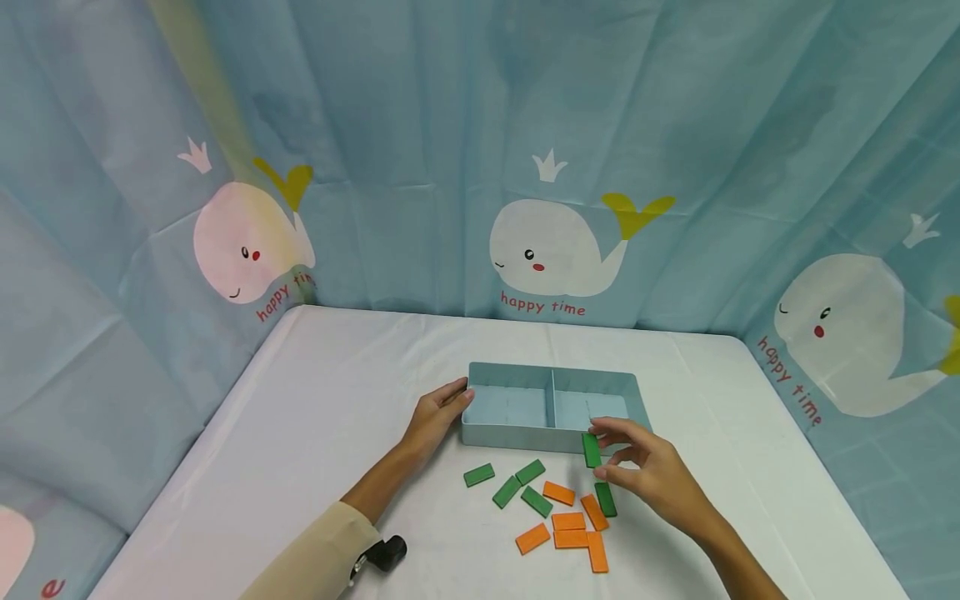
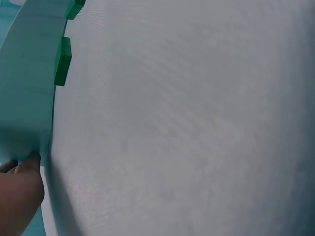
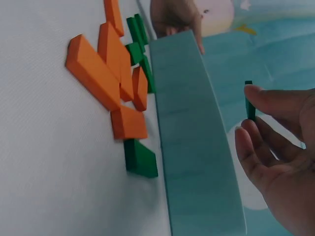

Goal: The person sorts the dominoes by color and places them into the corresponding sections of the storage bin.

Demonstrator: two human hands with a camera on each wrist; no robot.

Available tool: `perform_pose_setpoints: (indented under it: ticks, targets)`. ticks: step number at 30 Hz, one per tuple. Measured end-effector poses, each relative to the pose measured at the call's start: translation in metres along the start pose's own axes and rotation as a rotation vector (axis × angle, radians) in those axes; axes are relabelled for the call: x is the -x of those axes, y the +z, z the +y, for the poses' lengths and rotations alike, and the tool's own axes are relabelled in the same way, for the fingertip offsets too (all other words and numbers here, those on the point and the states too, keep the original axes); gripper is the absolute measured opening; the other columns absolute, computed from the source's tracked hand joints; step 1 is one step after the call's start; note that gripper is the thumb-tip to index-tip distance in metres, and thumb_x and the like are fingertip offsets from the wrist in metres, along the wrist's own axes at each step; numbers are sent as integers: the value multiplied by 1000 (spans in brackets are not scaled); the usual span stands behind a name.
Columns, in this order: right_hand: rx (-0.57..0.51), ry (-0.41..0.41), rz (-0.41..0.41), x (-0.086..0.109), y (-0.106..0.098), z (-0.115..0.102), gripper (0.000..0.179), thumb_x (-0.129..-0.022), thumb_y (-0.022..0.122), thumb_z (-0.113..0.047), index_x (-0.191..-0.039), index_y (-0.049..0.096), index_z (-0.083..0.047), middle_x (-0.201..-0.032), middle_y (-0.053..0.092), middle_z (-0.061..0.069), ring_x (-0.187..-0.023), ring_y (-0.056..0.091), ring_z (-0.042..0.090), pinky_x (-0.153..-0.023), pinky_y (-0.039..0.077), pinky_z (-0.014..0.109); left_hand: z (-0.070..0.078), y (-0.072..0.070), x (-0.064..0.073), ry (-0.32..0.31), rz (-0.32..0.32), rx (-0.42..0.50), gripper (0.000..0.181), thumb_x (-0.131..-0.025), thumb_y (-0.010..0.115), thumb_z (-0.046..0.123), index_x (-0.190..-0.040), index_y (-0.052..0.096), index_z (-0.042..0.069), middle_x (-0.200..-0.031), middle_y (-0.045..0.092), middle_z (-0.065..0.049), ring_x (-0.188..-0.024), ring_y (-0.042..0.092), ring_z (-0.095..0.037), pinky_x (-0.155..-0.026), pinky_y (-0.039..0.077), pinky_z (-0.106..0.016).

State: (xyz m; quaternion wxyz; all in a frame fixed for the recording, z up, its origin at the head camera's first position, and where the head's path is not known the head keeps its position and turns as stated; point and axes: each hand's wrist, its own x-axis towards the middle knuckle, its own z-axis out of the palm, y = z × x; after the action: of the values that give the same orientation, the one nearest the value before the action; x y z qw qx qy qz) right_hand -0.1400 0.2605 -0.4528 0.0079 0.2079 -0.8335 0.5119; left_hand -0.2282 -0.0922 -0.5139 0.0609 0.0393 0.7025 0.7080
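A blue-grey two-compartment box (image 1: 510, 437) sits on the white table. My left hand (image 1: 437, 417) holds its left end, with the thumb near the rim; in the left wrist view, that hand's fingertips (image 2: 33, 156) meet the box wall. My right hand (image 1: 652, 475) pinches a green rectangular block (image 1: 592, 450) between thumb and fingers, overlapping the front wall at the right compartment. The right wrist view shows this held block (image 3: 250, 103) edge-on, above the rim. Beneath the right hand, another green block (image 1: 605, 500) lies on the table.
Several green blocks (image 1: 478, 475) lie in front of the box. Several orange blocks (image 1: 568, 521) are grouped nearer the front, some touching. A black device (image 1: 386, 553) is strapped at the left sleeve. A whale-print curtain (image 1: 450, 167) hangs behind the table.
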Motion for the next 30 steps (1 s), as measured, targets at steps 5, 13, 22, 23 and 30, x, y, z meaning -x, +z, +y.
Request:
perform_pose_setpoints:
  ticks: [5,13,22,23,30]
  targets:
    - [-52,17,-6,-9,6,-2,58,-94,83,-10,-146,60,-18,-138,66,10,-112,66,17,-88,64,30,-2,0,0,4,0,-5,66,-107,67,34,-157,47,-3,-163,47,-18,-152,44,-32,-124,38,-45]
    - [-51,10,11,-23,9,-6,60,-93,84,-12,-147,59,-14,-138,66,10,-115,65,15,-90,63,28,-2,3,-2,10,4,-35,66,-106,68,35,-157,48,-1,-163,48,-17,-152,45,-31,-123,40,-43]
    - [-67,12,23,-37,17,-6,60,-94,83,-13,-148,59,-12,-139,66,12,-116,67,25,-89,63,26,-3,5,-2,28,2,-27,65,-107,67,34,-157,48,-3,-161,49,-19,-151,46,-32,-124,39,-46]
    - [-70,9,24,-38,19,-5,60,-94,83,-12,-148,59,-11,-139,67,13,-116,67,27,-89,63,26,-3,5,-2,29,4,-26,65,-107,67,34,-157,48,-3,-161,49,-19,-151,46,-33,-124,39,-47]
    - [-120,-6,29,-52,29,-6,61,-94,83,-9,-148,57,-1,-139,67,16,-113,70,26,-90,63,26,-4,3,-1,17,11,-24,64,-107,68,34,-157,48,-2,-161,50,-18,-151,46,-31,-124,40,-45]
